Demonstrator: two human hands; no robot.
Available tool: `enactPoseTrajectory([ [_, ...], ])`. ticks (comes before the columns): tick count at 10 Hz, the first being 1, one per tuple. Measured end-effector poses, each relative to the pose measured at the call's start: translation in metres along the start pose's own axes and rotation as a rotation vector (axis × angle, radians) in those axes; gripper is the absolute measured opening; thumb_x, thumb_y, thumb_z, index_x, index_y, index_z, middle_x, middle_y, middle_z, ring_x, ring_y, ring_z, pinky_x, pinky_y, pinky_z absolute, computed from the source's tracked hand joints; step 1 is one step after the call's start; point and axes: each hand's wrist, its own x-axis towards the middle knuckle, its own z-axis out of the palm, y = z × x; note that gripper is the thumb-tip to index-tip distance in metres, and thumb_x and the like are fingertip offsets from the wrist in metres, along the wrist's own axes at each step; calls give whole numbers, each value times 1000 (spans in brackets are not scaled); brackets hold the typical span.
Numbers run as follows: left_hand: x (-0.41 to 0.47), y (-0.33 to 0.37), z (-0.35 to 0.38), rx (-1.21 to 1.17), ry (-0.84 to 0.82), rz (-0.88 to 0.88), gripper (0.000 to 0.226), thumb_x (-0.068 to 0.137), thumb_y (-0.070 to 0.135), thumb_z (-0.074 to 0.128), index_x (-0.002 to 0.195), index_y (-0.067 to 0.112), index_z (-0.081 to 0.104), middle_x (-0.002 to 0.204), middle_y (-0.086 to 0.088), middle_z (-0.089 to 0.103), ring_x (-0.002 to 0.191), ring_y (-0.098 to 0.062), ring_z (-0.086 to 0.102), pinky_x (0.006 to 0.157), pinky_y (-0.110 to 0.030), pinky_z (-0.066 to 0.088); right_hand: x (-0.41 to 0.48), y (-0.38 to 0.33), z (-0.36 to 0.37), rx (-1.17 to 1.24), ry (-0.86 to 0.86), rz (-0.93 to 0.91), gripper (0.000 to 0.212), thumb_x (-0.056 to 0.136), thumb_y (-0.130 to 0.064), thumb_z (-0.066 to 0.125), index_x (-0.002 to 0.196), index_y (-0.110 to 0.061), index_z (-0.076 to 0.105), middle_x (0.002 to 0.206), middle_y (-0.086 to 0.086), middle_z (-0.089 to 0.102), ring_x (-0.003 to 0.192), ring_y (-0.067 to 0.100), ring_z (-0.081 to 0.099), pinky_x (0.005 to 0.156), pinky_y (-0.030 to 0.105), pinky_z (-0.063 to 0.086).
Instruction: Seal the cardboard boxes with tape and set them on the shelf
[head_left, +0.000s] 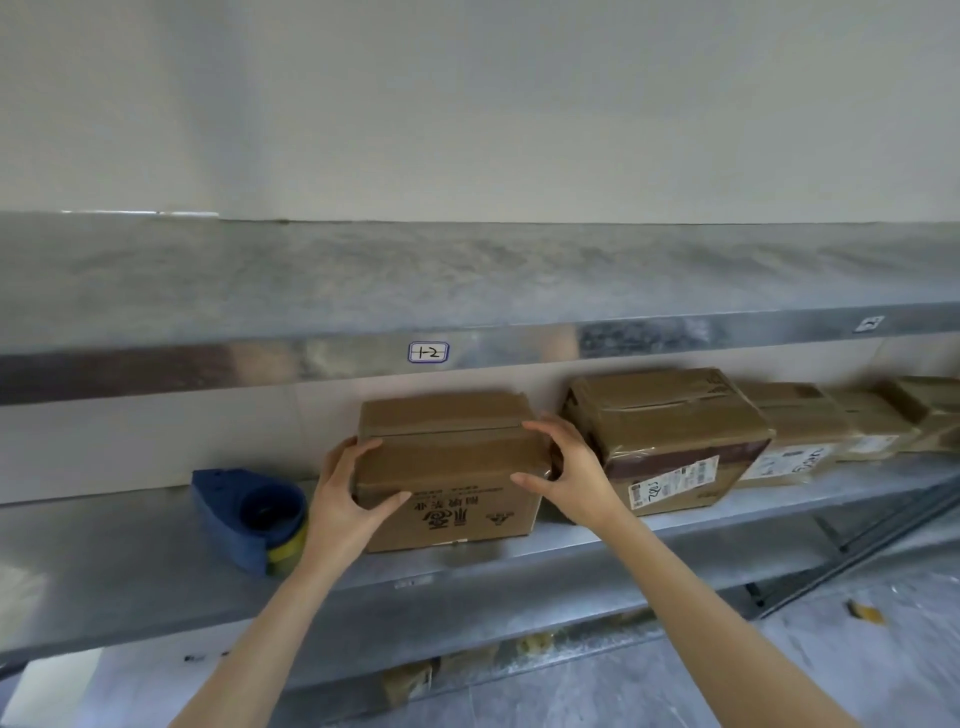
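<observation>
A taped brown cardboard box (452, 467) with upside-down printing on its front stands on the metal shelf (130, 561). My left hand (345, 493) grips its left front corner, thumb on the front face and fingers over the top edge. My right hand (566, 473) grips its right front corner the same way. A blue tape dispenser (244, 512) with a yellowish roll lies on the shelf just left of the box.
To the right a row of taped boxes (670, 436) with labels fills the same shelf. The upper shelf (467, 280), labelled 1-2, hangs close above. A diagonal brace (857, 551) and grey floor lie lower right; more cardboard shows below.
</observation>
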Motion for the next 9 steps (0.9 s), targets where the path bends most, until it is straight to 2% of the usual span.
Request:
enactPoseTrajectory([
  [1,0,2,6,-6,16,-4,69,71,27,89,129,34,53,137,9,43,118,-1,44,99,-24,41,1,-2,-15,-5,70,-46,55,81,-33,78,132,-28,56,147,-3,41,137,13,40,111,36,38],
  [3,2,7,27,-20,7,-24,69,70,33,89,128,40,52,139,12,43,119,-10,50,101,-36,48,1,-3,-45,-166,217,-109,43,90,-31,68,131,-23,57,142,-5,46,130,13,46,101,25,40],
  [4,3,13,40,-22,-31,-25,68,71,35,88,128,43,51,140,14,41,119,-14,53,99,-42,52,-2,9,-57,-242,239,-105,44,92,-35,65,134,-24,56,142,-6,47,129,15,48,93,33,51],
  [5,4,16,48,-26,-14,-30,68,73,35,86,130,42,51,142,12,41,124,-15,51,103,-45,49,-7,22,-67,-311,218,-78,46,92,-36,65,136,-25,55,143,-4,48,130,19,46,88,33,52],
  [6,4,21,46,-17,-33,-61,66,75,34,85,130,44,50,143,11,41,125,-14,49,105,-42,47,-12,32,-75,-354,181,-51,47,92,-34,66,136,-25,55,144,-3,48,130,21,45,88,34,50],
  [7,4,24,44,10,-77,-88,65,78,33,83,131,45,48,148,4,41,131,-19,47,108,-36,41,-16,38,-83,-371,107,-59,47,93,-33,65,137,-23,55,144,-1,47,133,21,42,95,33,45],
  [8,0,44,38,162,-103,-103,72,81,35,81,141,38,42,158,-3,31,141,-25,37,112,-39,35,-25,39,-90,-398,46,-98,48,93,-33,64,138,-21,53,146,1,46,134,23,41,99,35,44],
  [9,-5,64,30,340,-58,-96,82,85,39,76,153,32,30,164,0,21,145,-25,32,112,-46,37,-27,42,-94,-420,14,-121,49,93,-33,64,139,-20,52,146,3,46,134,25,41,101,39,44],
])
